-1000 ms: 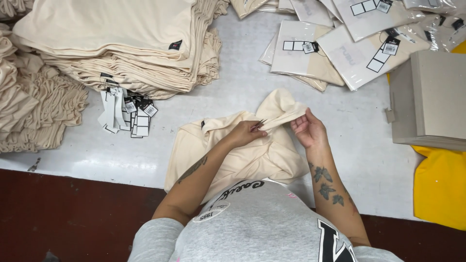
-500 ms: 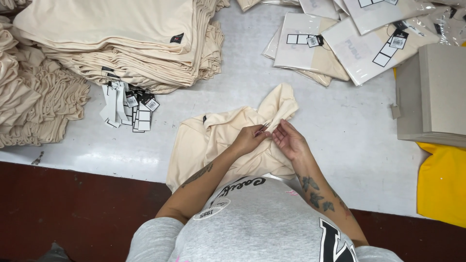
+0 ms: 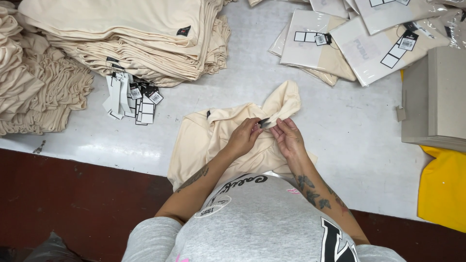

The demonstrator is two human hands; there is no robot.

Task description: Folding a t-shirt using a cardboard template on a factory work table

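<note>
White surface (image 3: 301, 111) is spread with a cream garment (image 3: 218, 140) at the near centre. A small dark tag (image 3: 264, 122) at its raised fold is pinched between both bent-wristed hands, left hand (image 3: 245, 138) and right hand (image 3: 290, 139), each grip narrow.

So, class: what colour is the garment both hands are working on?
Cream, a pale beige, garment; it shows best in the head view, held by left hand and right hand.

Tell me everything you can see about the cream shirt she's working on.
The cream shirt is soft knit fabric, lying rumpled on the pale table at its near edge. One part is pulled up into a peak. The left hand and right hand pinch a small dark tag at that raised fold.
</note>
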